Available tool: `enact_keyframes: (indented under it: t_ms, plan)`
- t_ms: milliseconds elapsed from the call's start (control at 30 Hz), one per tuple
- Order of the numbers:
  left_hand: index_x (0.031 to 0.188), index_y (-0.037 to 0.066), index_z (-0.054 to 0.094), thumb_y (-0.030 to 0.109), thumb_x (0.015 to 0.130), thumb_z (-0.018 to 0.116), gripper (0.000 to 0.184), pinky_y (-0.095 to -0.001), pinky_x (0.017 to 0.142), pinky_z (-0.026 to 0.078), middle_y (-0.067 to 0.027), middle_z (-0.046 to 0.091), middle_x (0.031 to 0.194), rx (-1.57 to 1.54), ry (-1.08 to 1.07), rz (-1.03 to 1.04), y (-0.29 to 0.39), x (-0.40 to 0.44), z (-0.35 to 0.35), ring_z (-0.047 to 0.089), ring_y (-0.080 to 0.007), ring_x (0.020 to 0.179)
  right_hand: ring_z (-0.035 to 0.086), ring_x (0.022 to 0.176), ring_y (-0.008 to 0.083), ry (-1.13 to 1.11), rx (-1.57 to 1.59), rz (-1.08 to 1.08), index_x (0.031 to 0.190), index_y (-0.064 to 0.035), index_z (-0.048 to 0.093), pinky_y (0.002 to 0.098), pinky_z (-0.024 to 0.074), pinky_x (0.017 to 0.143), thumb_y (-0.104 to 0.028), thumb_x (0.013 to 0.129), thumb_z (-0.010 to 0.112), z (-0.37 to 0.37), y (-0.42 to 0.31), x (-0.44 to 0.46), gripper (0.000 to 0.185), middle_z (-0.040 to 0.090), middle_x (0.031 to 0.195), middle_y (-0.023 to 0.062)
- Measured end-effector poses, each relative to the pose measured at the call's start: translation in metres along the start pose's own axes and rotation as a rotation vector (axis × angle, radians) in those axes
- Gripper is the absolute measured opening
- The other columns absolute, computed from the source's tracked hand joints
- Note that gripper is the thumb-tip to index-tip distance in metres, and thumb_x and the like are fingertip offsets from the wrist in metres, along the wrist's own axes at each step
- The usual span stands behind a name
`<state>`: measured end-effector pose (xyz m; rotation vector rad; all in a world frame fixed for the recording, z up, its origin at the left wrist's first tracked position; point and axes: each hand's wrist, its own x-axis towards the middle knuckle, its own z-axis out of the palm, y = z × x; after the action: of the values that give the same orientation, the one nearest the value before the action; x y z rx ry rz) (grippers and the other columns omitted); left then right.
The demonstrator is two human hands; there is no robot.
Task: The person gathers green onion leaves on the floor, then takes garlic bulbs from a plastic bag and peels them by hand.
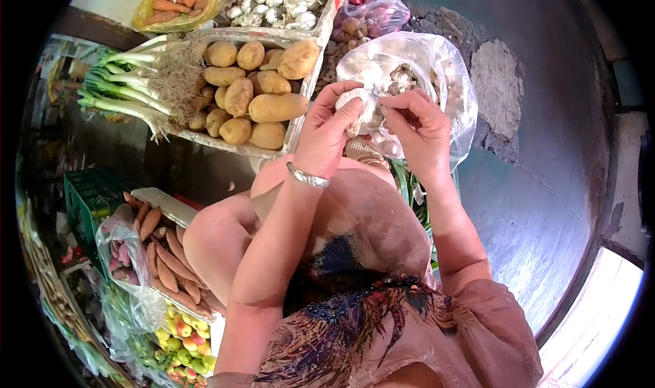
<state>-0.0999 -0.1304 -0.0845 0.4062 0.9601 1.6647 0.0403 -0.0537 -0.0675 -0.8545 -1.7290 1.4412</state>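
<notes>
Left hand point(331, 125) is curled round a white garlic bulb point(353, 107), with its thumb on top and its fingers bent behind. Right hand point(421, 118) is bent too, with its thumb and pointing finger close together at the bulb's side; I cannot tell if they pinch anything. The bulb is round and papery, and it is up over the near edge of a clear plastic bag point(460, 125). That bag is thin, shiny and crinkly, with more garlic point(401, 79) inside, and the hands hide part of it. A hard, shiny silver bracelet point(308, 177) goes round the left wrist. Just left of the hands is a box point(310, 81) of smooth, egg-shaped yellow potatoes point(278, 107). Long leeks point(129, 101) lie by them, with roots like messy hair. Past the potatoes sit a heap of white garlic point(273, 4) and orange carrots point(179, 0) in a yellow bag. Lower left are long, rough sweet potatoes point(169, 262) and round green and red fruit point(184, 340). The person's knees and brown, soft-looking clothes block the view of what is under them.
</notes>
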Motion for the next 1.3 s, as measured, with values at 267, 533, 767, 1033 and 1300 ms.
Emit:
enact_keyframes:
  t_ms: [267, 533, 767, 1033, 1300]
  plan:
    - [0.118, 0.006, 0.056, 0.020, 0.097, 0.052, 0.026, -0.0373, 0.069, 0.055, -0.0066, 0.064, 0.108, -0.127, 0.032, -0.051, 0.010, 0.000, -0.010, 0.063, -0.0178, 0.091, 0.057, 0.072, 0.0112, -0.001, -0.044, 0.012, 0.090, -0.0025, 0.063, 0.0237, 0.0477, 0.068, 0.005, 0.079, 0.064, 0.012, 0.004, -0.004, 0.013, 0.058, 0.078, 0.0031]
    - [0.113, 0.006, 0.055, 0.019, 0.096, 0.050, 0.022, -0.0387, 0.069, 0.055, -0.0079, 0.065, 0.104, -0.217, -0.005, -0.059, 0.009, 0.001, -0.015, 0.064, -0.0190, 0.090, 0.054, 0.080, 0.0074, -0.088, 0.036, 0.168, 0.098, -0.0042, 0.062, 0.0221, 0.0438, 0.069, -0.003, 0.079, 0.071, 0.001, 0.002, 0.001, 0.021, 0.058, 0.090, 0.0010]
    - [0.105, 0.005, 0.057, 0.010, 0.088, 0.063, 0.020, -0.0269, 0.071, 0.053, -0.0065, 0.066, 0.094, -0.120, 0.018, -0.060, 0.011, -0.003, -0.012, 0.065, -0.0144, 0.085, 0.063, 0.067, 0.0107, -0.182, 0.348, 0.348, 0.092, 0.0015, 0.055, 0.0222, 0.0515, 0.061, 0.002, 0.086, 0.059, 0.010, -0.007, 0.002, 0.006, 0.061, 0.082, 0.0037]
    - [0.104, 0.003, 0.058, 0.016, 0.093, 0.055, 0.018, -0.0263, 0.074, 0.050, -0.0068, 0.065, 0.097, 0.078, -0.017, 0.007, 0.006, 0.000, -0.007, 0.062, -0.0139, 0.084, 0.060, 0.065, 0.0082, -0.162, 0.434, 0.338, 0.098, 0.0002, 0.062, 0.0211, 0.0485, 0.059, -0.004, 0.088, 0.064, 0.003, -0.003, 0.005, 0.011, 0.062, 0.080, 0.0026]
    - [0.099, 0.003, 0.060, 0.011, 0.089, 0.059, 0.013, -0.0241, 0.076, 0.046, -0.0034, 0.064, 0.095, 0.065, -0.012, -0.030, 0.009, -0.004, -0.006, 0.059, -0.0104, 0.084, 0.056, 0.062, 0.0070, -0.285, 0.378, 0.368, 0.096, -0.0009, 0.063, 0.0221, 0.0462, 0.056, -0.004, 0.087, 0.064, -0.004, 0.001, 0.007, 0.009, 0.059, 0.077, 0.0005]
